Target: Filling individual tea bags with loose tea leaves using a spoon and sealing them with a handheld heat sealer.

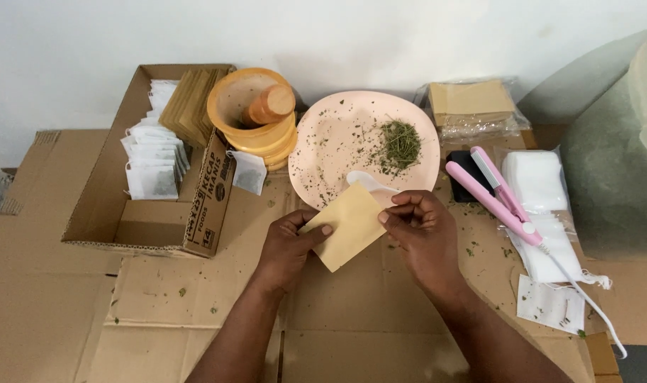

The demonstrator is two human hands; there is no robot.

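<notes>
Flattened cardboard [196, 298], box [153, 227], pink plate [323, 142]

Two hands, left [284, 248] and right [424, 230], one yellow envelope [344, 225], one pink plate [337, 142], one white spoon [369, 183], one orange mortar [252, 117], one pestle [270, 106], one cardboard box [153, 227], one pink sealer [495, 191].

A makeshift home packing spot for herbal tea bags. Flattened cardboard [196, 298] covers the counter against a bare white wall. On it stand an open box [103, 213] of filled sachets [153, 159], a pink plate [323, 142] with dried herbs [400, 145], a pink heat sealer [497, 195] and packets of empty bags [539, 177].
</notes>
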